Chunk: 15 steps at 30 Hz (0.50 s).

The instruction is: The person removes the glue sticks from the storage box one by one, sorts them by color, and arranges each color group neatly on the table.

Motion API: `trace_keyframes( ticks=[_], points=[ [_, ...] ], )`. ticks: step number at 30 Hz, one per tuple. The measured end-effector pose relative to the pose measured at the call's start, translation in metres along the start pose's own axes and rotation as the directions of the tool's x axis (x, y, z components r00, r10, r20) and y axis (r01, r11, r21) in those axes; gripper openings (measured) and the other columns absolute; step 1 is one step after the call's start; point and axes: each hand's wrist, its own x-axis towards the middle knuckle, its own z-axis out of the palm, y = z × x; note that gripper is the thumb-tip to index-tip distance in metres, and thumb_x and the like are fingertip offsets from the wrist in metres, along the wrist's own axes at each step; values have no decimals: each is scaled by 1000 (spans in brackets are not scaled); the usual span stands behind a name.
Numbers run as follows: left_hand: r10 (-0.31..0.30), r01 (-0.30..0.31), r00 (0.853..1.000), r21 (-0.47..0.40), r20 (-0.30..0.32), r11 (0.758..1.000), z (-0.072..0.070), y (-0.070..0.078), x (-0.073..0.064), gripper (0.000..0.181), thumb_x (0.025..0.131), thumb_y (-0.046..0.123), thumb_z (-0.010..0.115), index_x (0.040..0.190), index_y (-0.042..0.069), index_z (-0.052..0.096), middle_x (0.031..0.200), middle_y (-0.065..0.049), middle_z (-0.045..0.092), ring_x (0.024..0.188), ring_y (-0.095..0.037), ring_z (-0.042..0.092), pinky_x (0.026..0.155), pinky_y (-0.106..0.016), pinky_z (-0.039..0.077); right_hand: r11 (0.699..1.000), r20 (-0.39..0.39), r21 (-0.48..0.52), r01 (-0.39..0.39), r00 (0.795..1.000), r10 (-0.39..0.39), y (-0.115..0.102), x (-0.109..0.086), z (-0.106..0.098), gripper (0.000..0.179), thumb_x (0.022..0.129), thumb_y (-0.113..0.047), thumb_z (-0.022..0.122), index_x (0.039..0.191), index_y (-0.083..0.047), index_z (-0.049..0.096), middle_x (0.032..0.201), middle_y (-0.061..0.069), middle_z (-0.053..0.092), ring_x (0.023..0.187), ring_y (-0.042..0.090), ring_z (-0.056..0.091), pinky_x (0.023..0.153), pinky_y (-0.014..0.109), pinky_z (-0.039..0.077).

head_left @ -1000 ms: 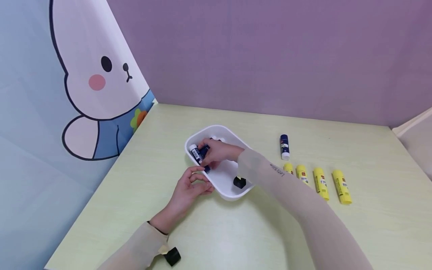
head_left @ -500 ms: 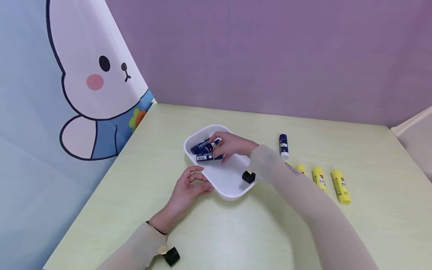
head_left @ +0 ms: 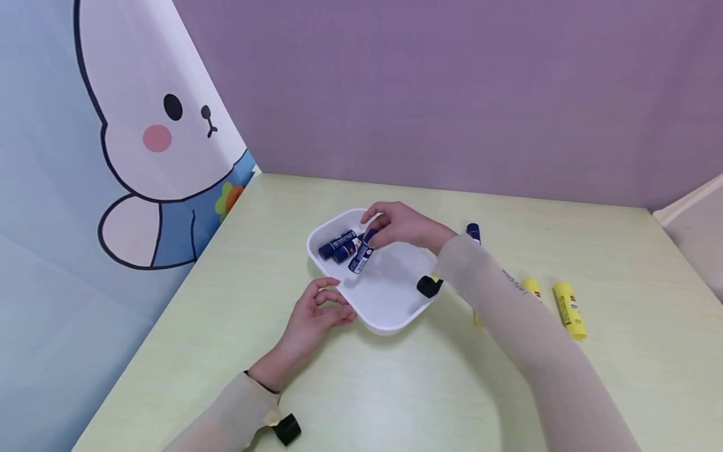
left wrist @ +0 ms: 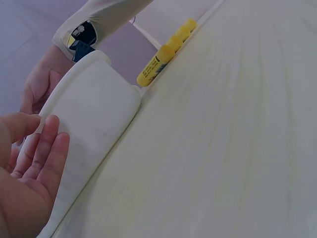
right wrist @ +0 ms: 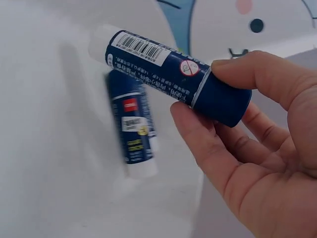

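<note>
- Near the middle of the head view, a white tray (head_left: pixel 390 298) sits on a pale table (head_left: pixel 395 389).
- Above its upper part, the right hand (head_left: pixel 400 225) pinches a dark blue glue stick (head_left: pixel 361 258) between thumb and fingers, clamped at the dark end; the right wrist view shows the white end pointing to the upper left and a barcode along the side.
- Behind that stick, two more blue glue sticks (head_left: pixel 346 251) lie together in the upper left part of the tray.
- Left of the tray's near side, the left hand (head_left: pixel 316 317) has its fingers loosely bent and apart, resting against the rim and outer wall.
- Right of centre, another blue stick (head_left: pixel 473 231) stands out beyond the right sleeve (head_left: pixel 531 339), partly hidden.
- Lower and further right are yellow glue sticks (head_left: pixel 570 311), some covered by that sleeve; the left wrist view shows them in a row at upper centre.
- Across the top is a purple backdrop (head_left: pixel 452 94); at upper left, a blue cloth (head_left: pixel 39 188) bears a cartoon rabbit.
</note>
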Motion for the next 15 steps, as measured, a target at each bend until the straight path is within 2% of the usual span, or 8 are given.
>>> trace_keyframes(
  ticks=[8, 15],
  points=[
    [17, -17, 1000, -8, 7, 1000, -2, -1, 0, 53, 87, -22, 56, 134, -9, 35, 94, -6, 63, 79, -19, 72, 79, -39, 62, 995, -101, 56, 81, 992, -75, -5, -13, -15, 48, 83, 9, 73, 127, 6, 54, 108, 14, 60, 99, 26, 60, 89, 31, 57],
    [17, -17, 1000, -8, 5, 1000, -2, -2, 0, 53, 87, -21, 57, 134, -9, 35, 94, -6, 63, 79, -19, 72, 79, -40, 62, 961, -158, 236, 144, 981, -108, -6, -27, -21, 45, 83, 18, 66, 123, 3, 52, 107, 13, 59, 95, 22, 61, 85, 28, 59]
  ],
)
